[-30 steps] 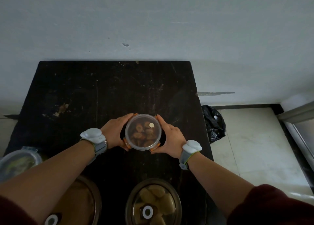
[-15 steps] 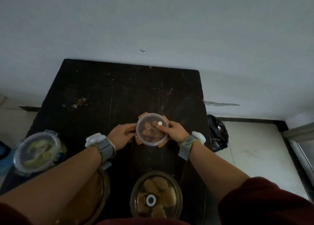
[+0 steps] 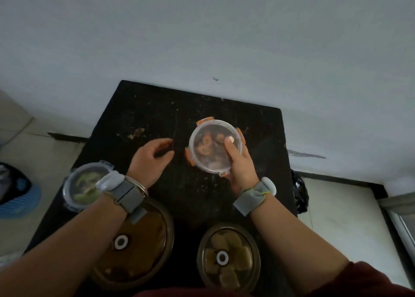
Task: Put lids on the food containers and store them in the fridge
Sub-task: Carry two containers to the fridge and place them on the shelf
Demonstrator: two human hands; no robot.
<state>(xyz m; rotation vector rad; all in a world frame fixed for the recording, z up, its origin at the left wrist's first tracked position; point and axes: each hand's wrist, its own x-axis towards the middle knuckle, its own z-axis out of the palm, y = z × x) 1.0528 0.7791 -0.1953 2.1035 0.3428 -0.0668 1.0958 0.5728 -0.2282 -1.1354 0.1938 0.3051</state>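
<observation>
Right hand (image 3: 241,168) gripped the orange-clipped container (image 3: 216,147), thumb over its clear lid.
It was tilted, near the table's (image 3: 157,108) far right part; the left hand (image 3: 149,159) hung loosely curled and empty just beside it; three lidded containers sat along the near edge and left edge.

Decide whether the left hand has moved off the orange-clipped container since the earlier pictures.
Yes. The left hand has let go and sits apart, left of the orange-clipped container, over the black table.
</observation>
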